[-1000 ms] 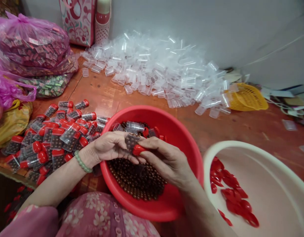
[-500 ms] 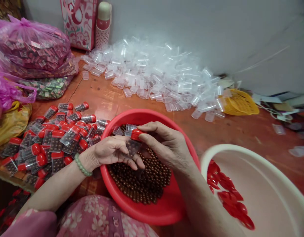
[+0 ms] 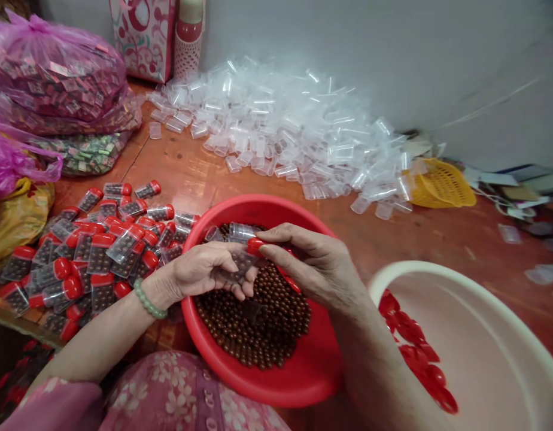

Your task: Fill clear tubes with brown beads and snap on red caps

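Over the red basin (image 3: 258,392), my left hand (image 3: 200,269) has its fingers closed round a small clear plastic container (image 3: 243,263) filled with dark balls. My right hand (image 3: 319,263) pinches the red cap (image 3: 255,246) at that container's end between thumb and fingers. More red plastic shows beneath the right palm, probably another cap. Below the hands, the basin holds a heap of shiny brown balls (image 3: 267,341). Just behind the held container lies a clear empty one (image 3: 243,232), and a further clear container (image 3: 255,312) rests on the balls.
Capped, filled containers (image 3: 101,254) are piled on the table at left, beside pink plastic bags (image 3: 61,90). Clear empty containers (image 3: 280,131) are heaped along the wall, near a yellow basket (image 3: 444,182). A white tub (image 3: 483,323) at right holds red caps (image 3: 411,335).
The held container has tipped flatter and shifted slightly right, with both hands still on it. My left fingers have curled in more, and red plastic now shows beneath my right palm.
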`<state>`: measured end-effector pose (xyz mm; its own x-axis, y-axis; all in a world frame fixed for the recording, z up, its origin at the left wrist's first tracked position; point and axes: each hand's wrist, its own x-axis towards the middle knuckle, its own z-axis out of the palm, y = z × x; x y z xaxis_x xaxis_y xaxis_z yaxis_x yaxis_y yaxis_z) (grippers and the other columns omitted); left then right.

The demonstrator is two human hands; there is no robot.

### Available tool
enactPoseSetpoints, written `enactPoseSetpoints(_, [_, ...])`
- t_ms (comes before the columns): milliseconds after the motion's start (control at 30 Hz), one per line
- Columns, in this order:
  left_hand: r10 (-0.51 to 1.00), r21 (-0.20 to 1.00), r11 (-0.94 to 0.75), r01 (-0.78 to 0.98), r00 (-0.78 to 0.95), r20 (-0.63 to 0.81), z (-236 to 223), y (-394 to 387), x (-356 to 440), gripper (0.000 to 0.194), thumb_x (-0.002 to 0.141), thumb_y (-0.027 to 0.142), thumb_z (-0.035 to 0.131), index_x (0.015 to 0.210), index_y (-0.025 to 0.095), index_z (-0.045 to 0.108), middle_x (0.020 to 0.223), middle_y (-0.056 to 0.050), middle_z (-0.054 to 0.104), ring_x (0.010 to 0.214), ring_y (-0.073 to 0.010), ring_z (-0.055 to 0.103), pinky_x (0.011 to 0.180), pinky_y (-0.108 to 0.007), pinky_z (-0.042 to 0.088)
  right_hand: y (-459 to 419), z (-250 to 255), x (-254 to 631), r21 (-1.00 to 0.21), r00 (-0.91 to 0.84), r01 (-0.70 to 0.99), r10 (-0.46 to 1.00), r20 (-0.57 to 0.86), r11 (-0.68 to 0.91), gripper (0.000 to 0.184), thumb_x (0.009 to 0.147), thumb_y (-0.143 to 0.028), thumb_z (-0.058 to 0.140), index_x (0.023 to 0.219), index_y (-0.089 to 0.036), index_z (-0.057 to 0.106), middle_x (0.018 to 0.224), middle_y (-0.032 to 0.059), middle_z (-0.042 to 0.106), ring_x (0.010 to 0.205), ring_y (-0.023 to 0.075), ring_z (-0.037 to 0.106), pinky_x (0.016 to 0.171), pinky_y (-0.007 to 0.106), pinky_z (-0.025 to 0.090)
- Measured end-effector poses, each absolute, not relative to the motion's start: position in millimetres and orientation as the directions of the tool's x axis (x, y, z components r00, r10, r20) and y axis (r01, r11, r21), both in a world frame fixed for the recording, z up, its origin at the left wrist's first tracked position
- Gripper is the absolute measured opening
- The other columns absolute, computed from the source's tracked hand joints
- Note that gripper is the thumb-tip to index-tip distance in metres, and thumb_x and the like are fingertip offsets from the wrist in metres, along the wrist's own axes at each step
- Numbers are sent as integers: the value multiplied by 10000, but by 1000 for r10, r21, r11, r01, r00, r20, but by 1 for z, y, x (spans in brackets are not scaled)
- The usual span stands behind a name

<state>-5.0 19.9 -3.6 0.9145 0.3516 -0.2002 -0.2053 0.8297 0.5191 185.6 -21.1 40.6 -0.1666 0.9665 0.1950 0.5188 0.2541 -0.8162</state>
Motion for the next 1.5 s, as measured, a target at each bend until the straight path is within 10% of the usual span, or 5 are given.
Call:
enactPoseSetpoints(533, [446, 772, 635, -14, 823, -352, 3, 16, 6, 216, 618, 128, 486, 824, 127, 550, 737, -14, 596, 618, -95, 582, 637, -252, 478, -25, 71, 203, -413, -481, 792, 876, 31, 449, 183, 930, -214, 513, 984, -217, 687, 858, 58, 666, 718, 171, 632, 631, 292, 474])
enactPoseSetpoints(900, [438, 804, 594, 8, 835, -332, 6, 16, 5, 256, 599, 119, 473, 833, 127, 577, 791, -31, 610, 690, -113, 577, 676, -265, 456, -22, 62, 199, -610, -398, 686, 906, 142, 397, 132, 914, -247, 570, 994, -225, 672, 859, 49, 698, 762, 162, 664, 690, 275, 526])
enactPoseSetpoints(1300, [448, 830, 556, 48, 823, -348, 7, 16, 5, 237, 614, 96, 468, 828, 139, 558, 765, -10, 585, 696, -113, 555, 716, -275, 454, -21, 79, 201, -394, -535, 784, 844, -34, 480, 218, 918, -170, 500, 982, -241, 696, 850, 42, 655, 687, 148, 625, 599, 269, 448])
enactPoseSetpoints(1500, [465, 805, 593, -11, 821, -331, 6, 17, 6, 346, 638, 88, 494, 970, 134, 578, 835, -22, 617, 753, -118, 570, 727, -272, 433, -21, 77, 211, -476, -428, 781, 901, 62, 404, 195, 932, -305, 531, 1000, -244, 702, 879, 55, 704, 737, 176, 662, 644, 290, 503])
